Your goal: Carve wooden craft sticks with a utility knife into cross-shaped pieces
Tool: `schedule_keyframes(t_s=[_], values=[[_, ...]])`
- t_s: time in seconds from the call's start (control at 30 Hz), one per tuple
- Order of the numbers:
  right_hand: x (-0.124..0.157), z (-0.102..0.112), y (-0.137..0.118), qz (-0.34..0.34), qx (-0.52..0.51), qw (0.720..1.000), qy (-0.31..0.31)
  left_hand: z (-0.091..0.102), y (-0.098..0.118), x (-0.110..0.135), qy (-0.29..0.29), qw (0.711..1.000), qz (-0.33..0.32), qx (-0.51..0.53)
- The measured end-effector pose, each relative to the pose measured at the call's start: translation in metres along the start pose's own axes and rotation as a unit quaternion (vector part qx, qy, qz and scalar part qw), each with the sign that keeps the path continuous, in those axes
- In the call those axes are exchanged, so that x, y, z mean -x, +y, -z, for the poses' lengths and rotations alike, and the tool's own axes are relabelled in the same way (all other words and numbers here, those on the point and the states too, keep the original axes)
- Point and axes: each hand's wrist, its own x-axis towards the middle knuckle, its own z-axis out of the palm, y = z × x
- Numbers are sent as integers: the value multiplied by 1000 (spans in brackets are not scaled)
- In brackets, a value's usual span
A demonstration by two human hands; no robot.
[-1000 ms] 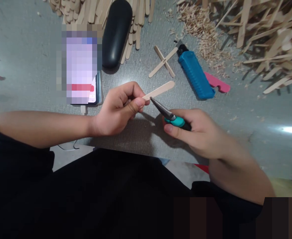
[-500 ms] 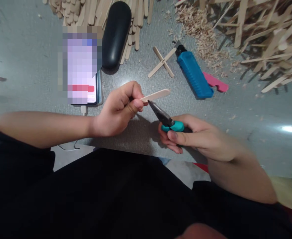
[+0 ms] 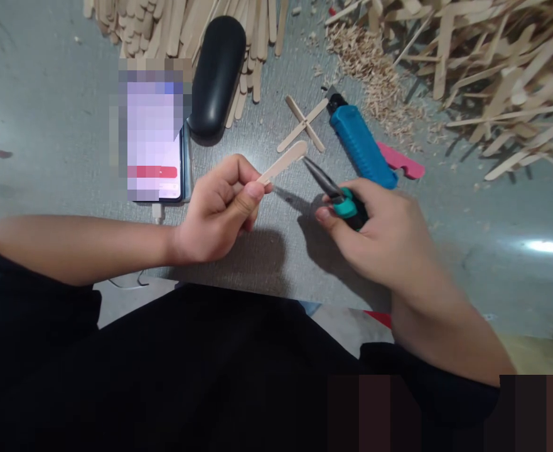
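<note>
My left hand [image 3: 220, 210] pinches one end of a flat wooden stick [image 3: 283, 162], which points up and to the right. My right hand [image 3: 380, 232] is closed round the teal-handled pliers [image 3: 335, 191]. The dark pliers jaws point up-left, with their tip just right of the stick's free end and a small gap between them. Both hands hover over the grey floor [image 3: 45, 125].
A phone [image 3: 156, 141] on a cable lies left of a black case [image 3: 214, 75]. Two crossed sticks [image 3: 304, 122], a blue utility knife [image 3: 358, 141] and a pink piece [image 3: 401, 161] lie beyond my hands. Heaps of sticks [image 3: 493, 75] and shavings [image 3: 375, 69] fill the far side.
The pliers jaws have left the stick near my left fingers and moved up and right, beside its free end. The stick has tilted up more steeply.
</note>
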Motion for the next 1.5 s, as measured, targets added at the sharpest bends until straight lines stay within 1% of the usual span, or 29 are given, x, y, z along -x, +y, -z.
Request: schedule_keyframes(t_s=[0.07,0.17,0.33,0.53,0.67,0.87,1.07,1.37,1.5], values=[[1,-7,-3,16,29,999,-1,-1,4,0,-11,999,35,1],[2,-10,-5,23,35,999,-20,-1,4,0,-15,997,77,-1],[5,-9,-8,49,48,997,-23,0,-1,-1,-9,996,90,-7],[6,-10,-11,49,48,997,-44,1,0,-4,-1,994,109,-1],[4,-8,-9,56,47,996,-46,2,-3,-4,-1,995,103,1],[3,-6,-8,61,40,997,-24,0,-2,-2,-2,994,112,-10],[6,-5,-12,30,22,996,-75,-1,4,-1,-15,993,117,-6],[5,-2,-15,12,12,994,-107,-3,6,0,-20,995,98,-5],[6,-2,-14,7,13,994,-110,-3,6,0,-21,995,97,-16]])
